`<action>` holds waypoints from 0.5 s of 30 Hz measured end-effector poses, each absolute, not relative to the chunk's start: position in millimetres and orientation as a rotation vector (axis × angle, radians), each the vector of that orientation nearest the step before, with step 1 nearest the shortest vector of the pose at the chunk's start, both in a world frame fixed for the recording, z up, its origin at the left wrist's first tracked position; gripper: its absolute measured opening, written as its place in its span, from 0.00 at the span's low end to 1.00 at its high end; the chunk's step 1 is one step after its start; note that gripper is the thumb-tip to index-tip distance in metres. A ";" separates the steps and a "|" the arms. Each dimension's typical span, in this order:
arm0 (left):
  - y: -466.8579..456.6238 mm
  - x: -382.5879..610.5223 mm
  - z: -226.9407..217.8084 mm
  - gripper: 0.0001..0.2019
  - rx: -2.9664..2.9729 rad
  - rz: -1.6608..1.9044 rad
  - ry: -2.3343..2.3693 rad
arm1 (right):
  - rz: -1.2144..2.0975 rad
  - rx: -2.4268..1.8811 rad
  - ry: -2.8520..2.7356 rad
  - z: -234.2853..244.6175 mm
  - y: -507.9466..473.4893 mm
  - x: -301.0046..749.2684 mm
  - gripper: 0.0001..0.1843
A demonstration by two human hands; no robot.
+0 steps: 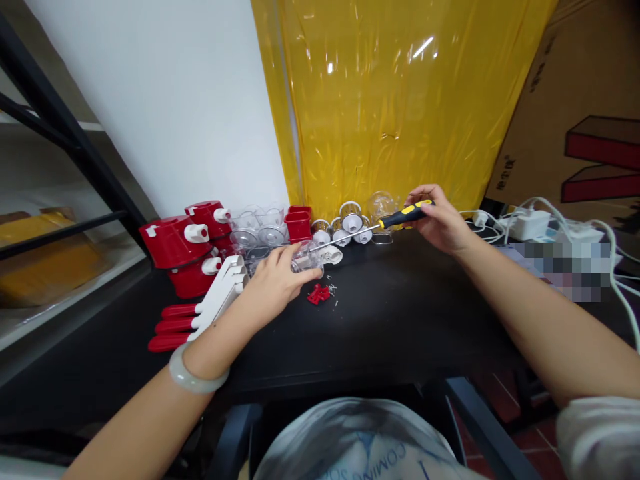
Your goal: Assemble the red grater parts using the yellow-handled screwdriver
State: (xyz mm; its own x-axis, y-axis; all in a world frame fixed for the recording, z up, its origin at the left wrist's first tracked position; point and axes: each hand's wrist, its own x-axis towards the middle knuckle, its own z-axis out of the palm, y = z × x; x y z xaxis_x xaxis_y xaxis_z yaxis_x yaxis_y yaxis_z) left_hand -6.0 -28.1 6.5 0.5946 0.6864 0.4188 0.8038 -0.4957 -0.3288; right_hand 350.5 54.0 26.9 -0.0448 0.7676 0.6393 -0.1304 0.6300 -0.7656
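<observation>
My left hand [275, 283] is closed around a clear plastic part [309, 256] lying on the black table [400, 320]. My right hand [437, 219] grips the black-and-yellow handle of a screwdriver [395, 220]. Its metal shaft runs left and its tip meets the clear part. A small red plastic piece [318, 294] and a few tiny screws [332, 291] lie just right of my left hand.
Red housings with white knobs [183, 243], clear cups [260, 227], a red cup [299, 225] and metal-ringed parts [345, 223] line the table's back. White and red handles [200, 313] lie left. Chargers and cables [540, 227] sit right. Yellow film [390, 100] hangs behind.
</observation>
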 end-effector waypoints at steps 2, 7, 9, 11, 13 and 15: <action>-27.7 -6.2 5.7 0.22 -2.330 -0.318 -1.177 | 0.728 -0.660 -1.456 24.2 60.1 353.2 0.23; -29.0 -5.9 6.2 0.22 -2.322 -0.309 -1.185 | 0.659 -0.786 -1.497 19.0 67.3 358.6 0.18; -29.3 -6.0 6.7 0.22 -2.321 -0.315 -1.183 | 0.698 -0.679 -1.474 20.2 63.1 356.6 0.18; -29.3 -6.2 6.9 0.21 -2.325 -0.324 -1.178 | 0.757 -0.572 -1.468 22.5 57.7 353.4 0.22; -29.2 -6.2 7.1 0.22 -2.327 -0.328 -1.179 | 0.784 -0.529 -1.465 24.5 54.4 350.8 0.24; -29.0 -6.2 7.3 0.22 -2.328 -0.324 -1.186 | 0.759 -0.542 -1.468 25.4 54.8 350.4 0.23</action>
